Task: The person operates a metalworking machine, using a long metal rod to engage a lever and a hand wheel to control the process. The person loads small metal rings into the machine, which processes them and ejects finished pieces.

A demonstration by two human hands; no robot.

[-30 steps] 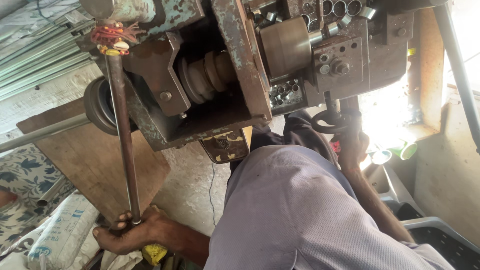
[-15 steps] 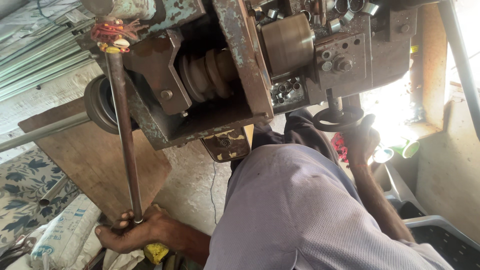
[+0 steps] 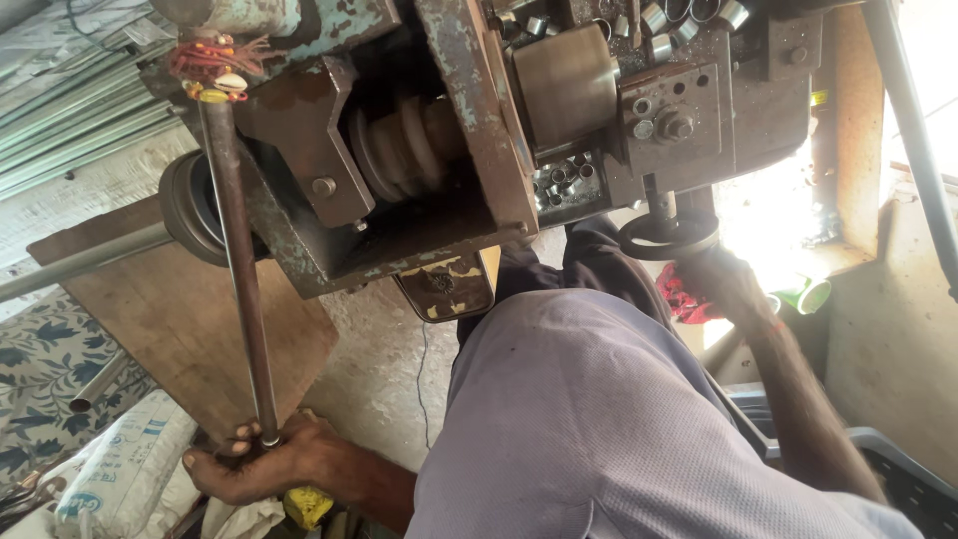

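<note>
Left grip [image 3: 254,464] is closed around the bottom end of a long metal bar [image 3: 239,269], while the right grip [image 3: 720,284] holds a small black wheel [image 3: 667,235] under the rusty machine [image 3: 449,130].

Open floor [image 3: 384,374] lies between wooden board [image 3: 190,329] and thigh [image 3: 589,419]; the machine body [image 3: 439,150] blocks above.

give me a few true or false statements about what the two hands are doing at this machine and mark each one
1. The left hand grips the lower end of a long metal rod. True.
2. The right hand rests in the person's lap. False: it is up at the small black handwheel.
3. Short metal sleeves lie on top of the machine. True.
4. The rod lies flat on the floor. False: it runs up to the machine's red-tasselled top.
</note>
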